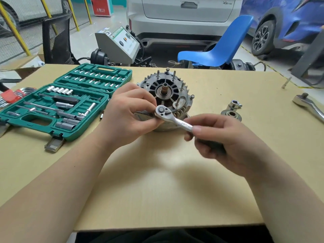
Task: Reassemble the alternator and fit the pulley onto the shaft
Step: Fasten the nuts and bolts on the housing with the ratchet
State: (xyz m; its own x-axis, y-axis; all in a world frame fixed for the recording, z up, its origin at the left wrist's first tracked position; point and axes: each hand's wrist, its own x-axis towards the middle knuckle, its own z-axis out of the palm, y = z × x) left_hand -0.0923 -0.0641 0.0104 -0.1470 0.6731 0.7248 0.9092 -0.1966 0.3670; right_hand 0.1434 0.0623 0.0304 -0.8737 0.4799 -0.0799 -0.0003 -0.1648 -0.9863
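My right hand (222,137) gripping the ratchet (173,118) handle, my left hand (129,113) pinching its head, just in front of the alternator (168,95) on the tabletop (157,181), pulley (231,114) right of it

Red sign (101,6) reads "110"; white car (189,9) badge too blurred to read

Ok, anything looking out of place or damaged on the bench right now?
Nothing looks damaged. The odd bits: one small socket bit lies loose on the cardboard beside the green socket case, and a lone bolt sits far from the alternator, near the bench's right edge.
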